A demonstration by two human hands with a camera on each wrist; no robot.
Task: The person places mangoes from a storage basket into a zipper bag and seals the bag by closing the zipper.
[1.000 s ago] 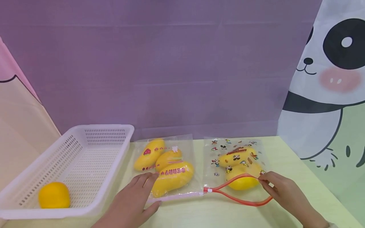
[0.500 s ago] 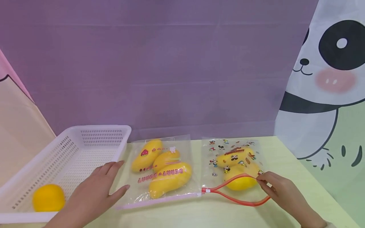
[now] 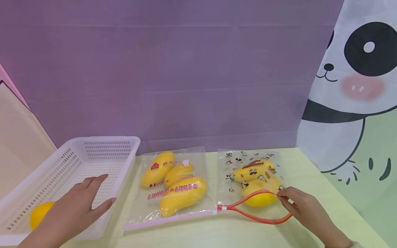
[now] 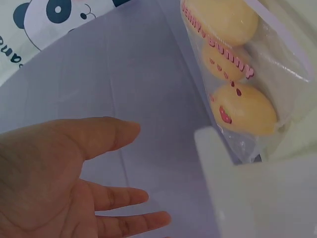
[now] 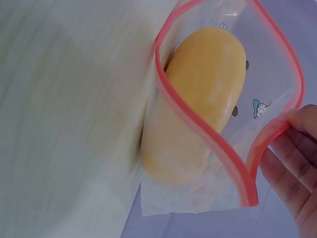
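My right hand [image 3: 310, 212] pinches the upper lip of a clear zip bag [image 3: 227, 181] printed with cartoon figures. The bag's red zip edge [image 3: 263, 219] gapes, and yellow mangoes [image 5: 208, 74] lie inside. My left hand [image 3: 69, 206] is over the white perforated basket [image 3: 125, 172], fingers extended and thumb apart, holding nothing. Close by it in the basket is a yellow-orange fruit [image 3: 38, 215], partly hidden behind the hand and wrist. In the left wrist view the palm and spread fingers [image 4: 121, 198] show nothing held.
Between basket and red-edged bag lies another clear zip bag [image 3: 139, 212] with a lilac edge and 3 mangoes [image 3: 184, 194] inside. Both bags rest flat on the pale table [image 3: 186, 237]. A purple cloth [image 3: 186, 75] hangs behind, and a panda-printed cloth [image 3: 335, 137] hangs at right.
My left hand has moved left from the lilac-edged bag to over the basket. The right hand keeps its pinch on the red-edged bag. The head view has shifted slightly.
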